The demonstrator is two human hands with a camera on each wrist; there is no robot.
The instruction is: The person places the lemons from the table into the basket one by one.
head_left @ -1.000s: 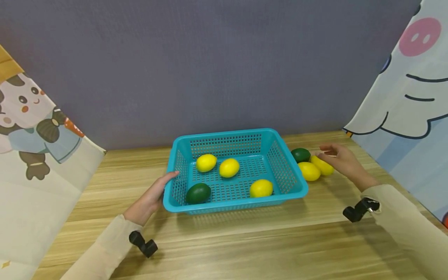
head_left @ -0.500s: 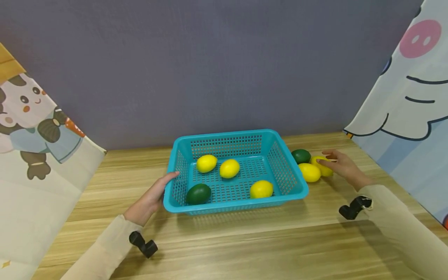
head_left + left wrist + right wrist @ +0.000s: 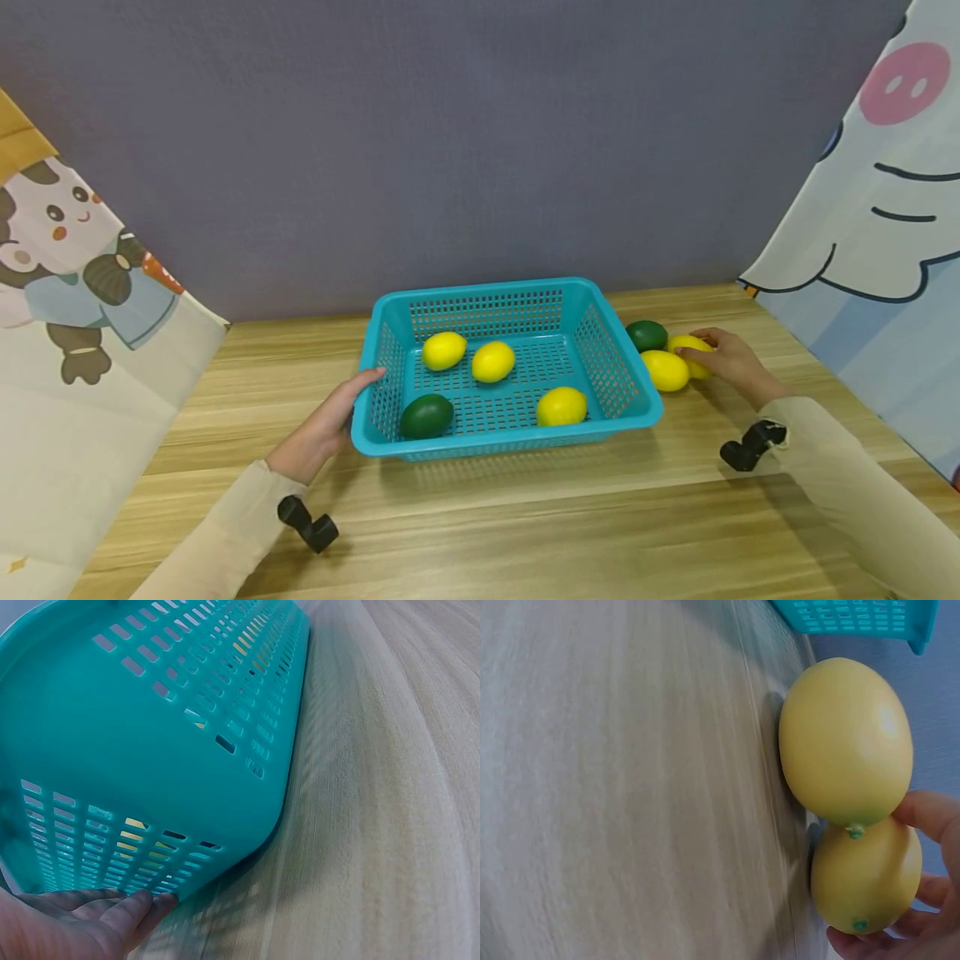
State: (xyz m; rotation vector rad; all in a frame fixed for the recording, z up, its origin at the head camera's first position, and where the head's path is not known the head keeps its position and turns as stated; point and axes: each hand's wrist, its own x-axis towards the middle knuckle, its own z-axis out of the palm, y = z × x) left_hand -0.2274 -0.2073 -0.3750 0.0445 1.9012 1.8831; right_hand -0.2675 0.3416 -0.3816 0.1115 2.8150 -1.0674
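My left hand [image 3: 324, 425] grips the left rim of a blue plastic basket [image 3: 495, 437], thumb over the rim. In the left wrist view its fingers [image 3: 127, 919] lie against the slotted outer wall. Inside the basket are three yellow lemons, one at the back left [image 3: 444, 351], one near the middle [image 3: 492, 362] and one at the front right [image 3: 562, 407], plus a dark green fruit [image 3: 426, 416] at the front left. Right of the basket, my right hand [image 3: 733, 363] holds a lemon [image 3: 866, 881] between thumb and fingers, low at the table.
A second lemon [image 3: 664, 371] lies between the held one and the basket's right side. Behind it sits another dark green fruit [image 3: 647, 335]. A grey wall [image 3: 480, 150] rises behind the wooden table [image 3: 480, 533], with cartoon-printed sheets on the left [image 3: 45, 433] and right [image 3: 892, 225].
My right hand has come down and slightly left onto the far-right lemon, its thumb and fingers closing around it. The left hand and the basket have stayed in place.
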